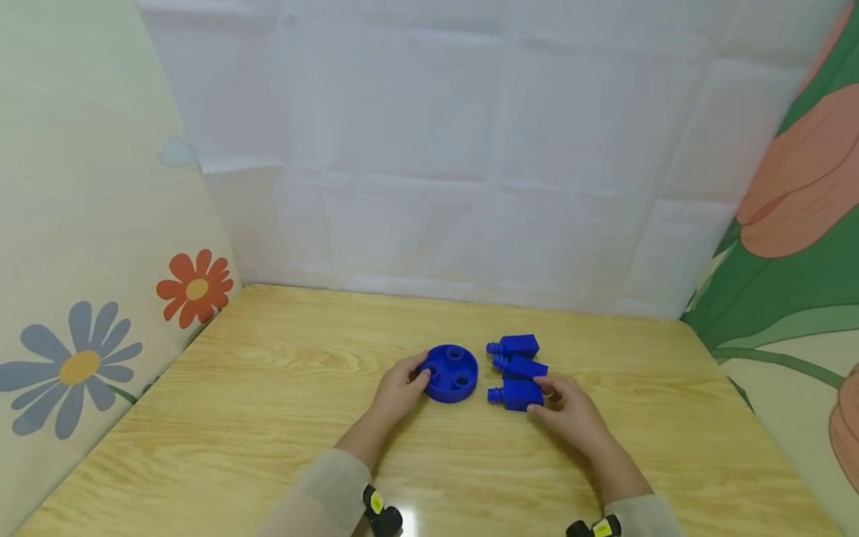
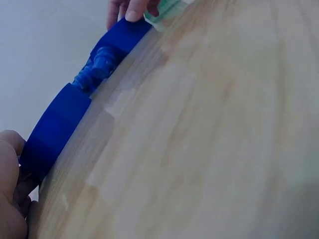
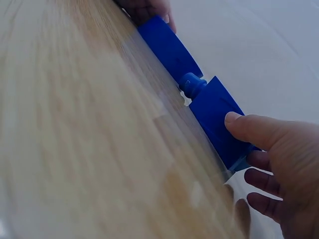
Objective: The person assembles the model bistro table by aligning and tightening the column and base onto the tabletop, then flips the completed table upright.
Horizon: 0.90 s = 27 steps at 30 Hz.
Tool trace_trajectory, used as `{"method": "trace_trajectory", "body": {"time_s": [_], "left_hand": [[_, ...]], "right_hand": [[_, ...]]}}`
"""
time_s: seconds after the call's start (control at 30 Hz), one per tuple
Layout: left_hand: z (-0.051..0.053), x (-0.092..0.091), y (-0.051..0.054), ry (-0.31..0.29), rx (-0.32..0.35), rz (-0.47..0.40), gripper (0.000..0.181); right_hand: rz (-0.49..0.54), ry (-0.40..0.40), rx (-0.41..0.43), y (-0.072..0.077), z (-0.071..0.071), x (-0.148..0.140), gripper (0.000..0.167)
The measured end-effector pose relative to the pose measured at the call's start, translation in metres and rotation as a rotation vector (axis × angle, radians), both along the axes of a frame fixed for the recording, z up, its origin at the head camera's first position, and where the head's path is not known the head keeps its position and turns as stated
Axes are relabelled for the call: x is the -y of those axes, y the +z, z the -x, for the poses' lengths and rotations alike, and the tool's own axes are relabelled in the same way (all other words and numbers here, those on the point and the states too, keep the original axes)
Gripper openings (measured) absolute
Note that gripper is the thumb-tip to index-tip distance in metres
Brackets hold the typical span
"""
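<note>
A round, shallow blue base (image 1: 451,397) with three round sockets lies flat on the table. My left hand (image 1: 400,389) pinches its left rim, thumb on top; the left wrist view shows the base's side wall (image 2: 56,130) beside the hand. To the right, my right hand (image 1: 573,419) holds the nearest blue block (image 1: 520,396) by its right end, thumb and fingers on opposite sides. This block has a ridged, stepped neck (image 3: 192,84) pointing left toward the base. Two similar blue pieces lie just beyond it, a middle one (image 1: 522,367) and a far one (image 1: 520,345), necks also leftward.
All of this rests on a wood-grain table (image 1: 268,418). A white cloth (image 1: 429,149) hangs behind it, with flower-printed panels on the left (image 1: 80,224) and right (image 1: 792,224). Dark wrist cameras (image 1: 384,514) sit on both sleeves.
</note>
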<state>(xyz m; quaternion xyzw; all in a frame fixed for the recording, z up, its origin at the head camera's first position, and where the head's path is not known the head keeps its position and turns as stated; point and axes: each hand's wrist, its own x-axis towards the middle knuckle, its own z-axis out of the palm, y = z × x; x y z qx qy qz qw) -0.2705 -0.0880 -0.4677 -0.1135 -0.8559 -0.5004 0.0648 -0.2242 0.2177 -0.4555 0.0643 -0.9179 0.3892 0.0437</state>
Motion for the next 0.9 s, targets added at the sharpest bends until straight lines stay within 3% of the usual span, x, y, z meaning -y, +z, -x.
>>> {"method": "trace_trajectory", "body": {"time_s": [0.27, 0.6, 0.7, 0.9], "left_hand": [[-0.008, -0.001, -0.002, 0.046, -0.06, -0.002, 0.036], [-0.01, -0.003, -0.002, 0.068, -0.005, -0.067, 0.035], [-0.01, -0.002, -0.002, 0.044, -0.017, -0.065, 0.037], [-0.01, -0.001, -0.002, 0.015, -0.002, -0.037, 0.04]], "right_hand": [[0.013, -0.017, 0.009, -0.002, 0.002, 0.001, 0.042], [0.039, -0.025, 0.082, -0.002, 0.003, 0.003, 0.042], [0.094, -0.033, 0.107, 0.0, 0.001, 0.006, 0.041], [0.339, -0.023, 0.134, 0.009, 0.002, 0.014, 0.042]]}}
